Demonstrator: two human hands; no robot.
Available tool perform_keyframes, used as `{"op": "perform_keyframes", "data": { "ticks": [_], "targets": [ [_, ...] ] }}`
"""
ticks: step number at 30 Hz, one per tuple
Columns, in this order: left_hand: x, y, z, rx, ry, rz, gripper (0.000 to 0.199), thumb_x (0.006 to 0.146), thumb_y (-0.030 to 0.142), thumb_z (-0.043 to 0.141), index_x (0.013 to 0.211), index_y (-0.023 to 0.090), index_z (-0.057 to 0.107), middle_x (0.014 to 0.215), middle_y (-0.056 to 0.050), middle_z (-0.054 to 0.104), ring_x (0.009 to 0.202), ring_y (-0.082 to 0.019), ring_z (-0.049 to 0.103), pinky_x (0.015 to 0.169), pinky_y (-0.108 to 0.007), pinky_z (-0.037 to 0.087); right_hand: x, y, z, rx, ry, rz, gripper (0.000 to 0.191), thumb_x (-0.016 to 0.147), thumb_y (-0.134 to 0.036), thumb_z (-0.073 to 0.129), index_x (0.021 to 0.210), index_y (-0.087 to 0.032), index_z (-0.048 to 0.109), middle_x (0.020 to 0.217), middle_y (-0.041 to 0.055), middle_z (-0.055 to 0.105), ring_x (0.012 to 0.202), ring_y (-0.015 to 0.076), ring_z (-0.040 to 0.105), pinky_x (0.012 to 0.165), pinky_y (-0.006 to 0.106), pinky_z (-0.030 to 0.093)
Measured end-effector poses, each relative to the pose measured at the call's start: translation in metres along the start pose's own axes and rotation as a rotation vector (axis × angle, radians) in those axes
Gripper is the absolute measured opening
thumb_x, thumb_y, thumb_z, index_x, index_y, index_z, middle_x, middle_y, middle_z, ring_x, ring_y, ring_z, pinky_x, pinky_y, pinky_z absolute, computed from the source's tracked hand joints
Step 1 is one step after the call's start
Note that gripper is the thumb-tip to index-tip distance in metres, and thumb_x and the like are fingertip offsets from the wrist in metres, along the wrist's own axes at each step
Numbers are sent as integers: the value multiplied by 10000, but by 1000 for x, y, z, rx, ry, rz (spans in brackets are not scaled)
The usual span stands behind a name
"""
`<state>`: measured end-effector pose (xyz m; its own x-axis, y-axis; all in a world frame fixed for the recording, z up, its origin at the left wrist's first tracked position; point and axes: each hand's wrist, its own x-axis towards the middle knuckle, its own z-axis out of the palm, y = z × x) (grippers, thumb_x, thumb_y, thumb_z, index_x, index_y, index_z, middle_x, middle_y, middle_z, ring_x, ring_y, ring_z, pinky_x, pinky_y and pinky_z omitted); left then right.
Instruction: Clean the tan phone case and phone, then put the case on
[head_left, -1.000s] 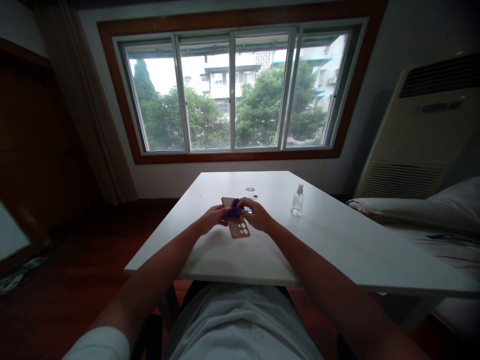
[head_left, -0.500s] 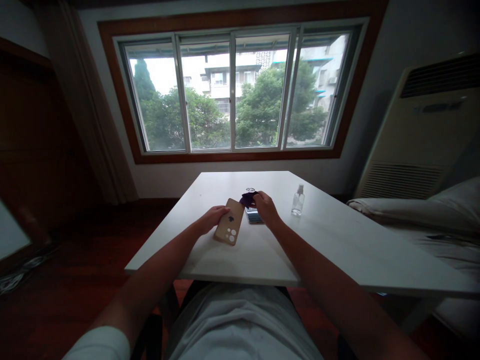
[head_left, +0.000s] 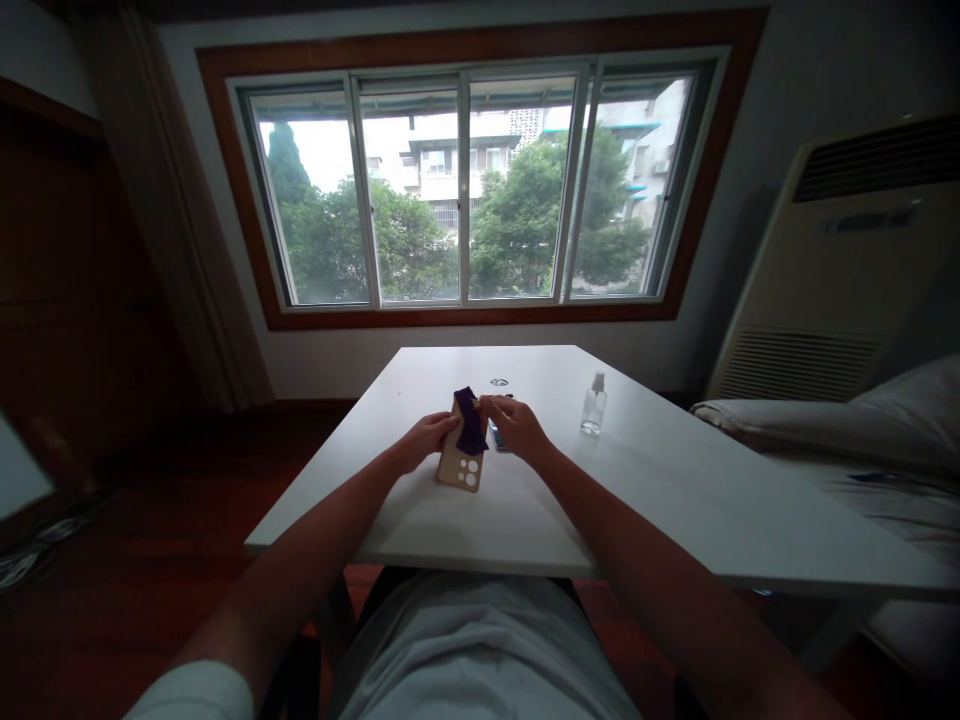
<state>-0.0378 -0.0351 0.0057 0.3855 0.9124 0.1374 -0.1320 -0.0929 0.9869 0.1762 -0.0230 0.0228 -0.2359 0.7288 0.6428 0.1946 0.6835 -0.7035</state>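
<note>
My left hand [head_left: 429,440] is closed on the left edge of a tan phone case [head_left: 453,472], which it holds above the white table with the camera cut-outs toward me. A dark purple cloth [head_left: 472,425] lies across the upper part of the case and covers its logo. My right hand [head_left: 517,424] pinches the cloth at its right side, by the case's edge. Beneath the right hand, a phone [head_left: 497,437] rests on the table, mostly hidden by the fingers.
A clear spray bottle [head_left: 592,410] stands upright on the white table [head_left: 660,510], right of my hands. Behind them lies a small dark ring-shaped item [head_left: 499,382]. A couch [head_left: 810,420] and a tall air conditioner [head_left: 817,270] are at the right, a window ahead.
My right hand has moved left and brought the purple cloth from beside the case onto its back. The case is turned more upright and sits slightly farther right.
</note>
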Motion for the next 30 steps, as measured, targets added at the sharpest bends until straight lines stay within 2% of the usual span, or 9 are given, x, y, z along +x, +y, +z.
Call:
{"op": "perform_keyframes", "data": {
  "ticks": [6,9,12,14,17,20,22,26,30],
  "targets": [
    [0,-2,-1,31,-3,30,593,832,570,766,1191,102,701,1120,-179,727,943,-286,709,800,-362,533,1,8,-1,-106,77,53,344,888,-538,670,973,-221,775,994,63,780,964,262,712,914,423,534],
    [-1,-2,-1,45,-8,36,602,829,569,770,1211,108,705,1119,-176,729,943,-287,710,796,-356,531,0,8,0,-136,50,36,385,848,-544,723,1057,-223,757,999,60,773,940,245,709,903,413,545],
    [-1,-3,-2,82,-40,38,595,850,553,757,1255,121,697,1129,-174,730,944,-284,709,790,-353,527,-1,9,2,-176,16,56,469,809,-542,761,1138,-209,733,934,50,760,841,233,707,830,398,564],
    [-2,-3,-2,105,-75,44,578,862,540,751,1253,117,701,1125,-175,732,942,-280,707,793,-352,524,-1,10,4,-189,3,83,458,794,-519,772,1123,-202,739,915,51,757,811,233,702,788,386,566],
    [-3,-5,-3,115,-107,43,557,858,533,757,1209,102,718,1097,-173,738,916,-266,705,800,-349,522,0,13,5,-145,21,124,324,784,-437,770,999,-195,765,938,64,771,842,237,705,787,362,554],
    [-2,-7,-3,118,-95,25,542,845,540,766,1156,98,731,1055,-161,745,872,-245,701,783,-338,522,2,17,3,-91,54,172,265,795,-410,732,923,-182,770,886,64,782,797,232,707,728,338,544],
    [-2,-8,-4,121,-66,16,522,832,539,777,1104,95,740,1020,-153,749,845,-238,700,762,-328,522,4,18,1,-69,79,202,282,810,-419,701,928,-175,778,861,61,784,773,231,707,704,335,539],
    [-2,-7,-3,102,-38,14,509,812,531,792,1071,96,742,1008,-155,753,834,-243,706,753,-328,531,8,21,-7,-28,131,246,310,819,-413,666,978,-187,806,909,50,794,823,235,714,749,339,541],
    [-5,-2,0,102,-15,-13,518,789,523,805,1068,92,739,984,-154,755,794,-240,706,721,-328,535,10,25,-11,0,182,308,363,813,-423,643,1033,-186,808,849,42,786,709,216,693,641,318,532]
  ]
}}
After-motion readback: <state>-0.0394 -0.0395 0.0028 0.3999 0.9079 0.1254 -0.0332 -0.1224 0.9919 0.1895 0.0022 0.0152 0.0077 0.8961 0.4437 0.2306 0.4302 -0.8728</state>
